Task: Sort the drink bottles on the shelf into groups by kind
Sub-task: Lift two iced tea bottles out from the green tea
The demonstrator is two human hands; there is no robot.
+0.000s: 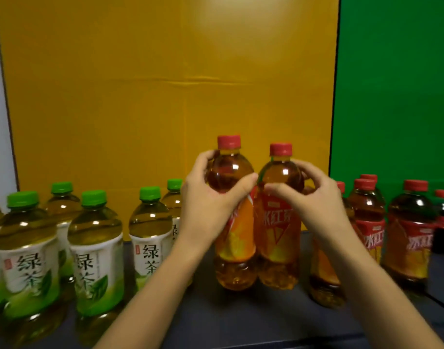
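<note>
Care with two at once is the point here. The left grip (210,205) holds the left red-capped bottle (234,270) round its shoulder, and the right grip (314,197) curls round the shoulder of the right red-capped bottle (278,230). The pair touch in the middle of the shelf (203,323), between the green tea bottles (95,248) on the left and the red tea bottles (407,235) on the right. Best kept upright, moved right together and set beside their kind. Amber drink, orange-red labels, smooth plastic, probably slippery.
</note>
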